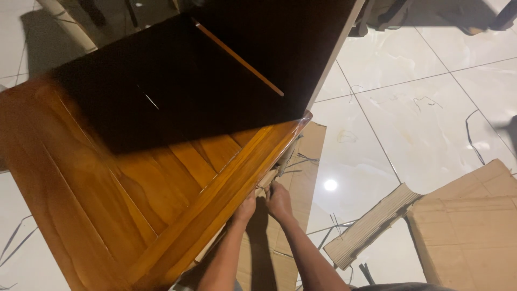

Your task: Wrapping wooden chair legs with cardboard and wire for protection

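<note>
Hands both sit at the lower right edge of the varnished wooden panel (134, 199), which lies tilted on flattened cardboard (301, 161) over the white tiled floor (420, 118).

Left hand (246, 207): fingers curled against the panel's edge rail, pressing or gripping it; can't tell if the fingers wrap under.

Right hand (279, 200): just beside the left, touching it or nearly so, fingers bent onto a torn cardboard scrap (267, 180) wedged at that same edge. Looks like a pinch, but the grip is hidden.

Key relation: the panel's long axis runs diagonally, from the bottom of the view near the left forearm up to the corner (301, 119) at upper right. Both hands meet the rail about midway along it; the panel body lies up and to the left of them. Left hand is nearer the wood, right hand nearer the cardboard.

Dark board (204, 70) overlaps the panel's upper part. Cardboard box (468, 226) stands well apart, at the floor's lower right.
</note>
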